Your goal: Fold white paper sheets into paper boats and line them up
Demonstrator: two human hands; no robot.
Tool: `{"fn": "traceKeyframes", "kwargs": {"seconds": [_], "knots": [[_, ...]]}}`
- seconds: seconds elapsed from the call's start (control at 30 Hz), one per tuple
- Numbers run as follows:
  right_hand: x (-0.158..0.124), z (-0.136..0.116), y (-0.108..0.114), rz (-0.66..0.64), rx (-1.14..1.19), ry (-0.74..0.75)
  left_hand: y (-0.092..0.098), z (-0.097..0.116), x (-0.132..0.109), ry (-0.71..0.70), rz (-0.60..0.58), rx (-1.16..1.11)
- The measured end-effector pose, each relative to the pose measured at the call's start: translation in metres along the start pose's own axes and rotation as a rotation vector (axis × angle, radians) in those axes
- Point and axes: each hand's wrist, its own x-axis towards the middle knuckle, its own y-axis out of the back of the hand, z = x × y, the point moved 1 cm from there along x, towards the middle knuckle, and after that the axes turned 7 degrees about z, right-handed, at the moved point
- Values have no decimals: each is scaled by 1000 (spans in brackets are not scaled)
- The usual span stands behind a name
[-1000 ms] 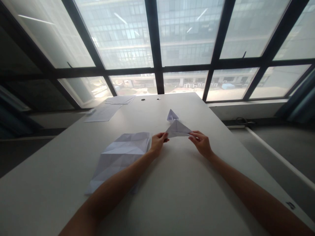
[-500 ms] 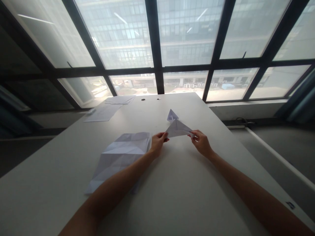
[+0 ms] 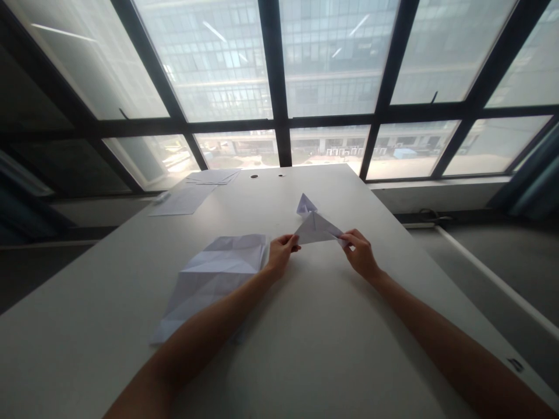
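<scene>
A white sheet of paper folded into a triangle (image 3: 318,228) is stretched between my two hands, its point facing away from me. My left hand (image 3: 282,252) pinches its left corner between thumb and fingers. At the opposite corner, my right hand (image 3: 358,254) grips the paper, and a small flap shows by the fingertips. Just beyond the triangle's tip stands a small folded paper piece (image 3: 306,205) with a pointed top; its lower part is partly hidden. Creased paper sheets (image 3: 218,265) lie left of my left forearm, which covers part of them.
White paper sheets (image 3: 183,199) lie at the table's far left, with a small clear object (image 3: 161,198) on their edge. The white table (image 3: 305,349) reaches toward large windows. A small dark item (image 3: 515,365) is near its right edge. Two round holes mark the far end.
My right hand and the right corner of the folded paper have shifted slightly to the right. The left hand stays almost in place.
</scene>
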Motion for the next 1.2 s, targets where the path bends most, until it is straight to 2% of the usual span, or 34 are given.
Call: {"fn": "traceKeyframes", "kwargs": {"seconds": [0.13, 0.43, 0.7, 0.8, 1.0, 1.2], "knots": [[-1, 0, 2, 16, 19, -15, -1, 1, -1, -15, -11, 6], [-5, 3, 2, 11, 36, -153, -1, 0, -2, -33, -32, 37], [-3, 1, 2, 10, 19, -121, -1, 2, -3, -44, -34, 48], [-4, 2, 1, 34, 82, -214, -2, 3, -4, -62, -54, 58], [-5, 3, -5, 162, 403, -452, -3, 3, -5, -75, -71, 67], [-4, 9, -6, 282, 477, -588, -3, 4, -7, -94, -92, 104]]}}
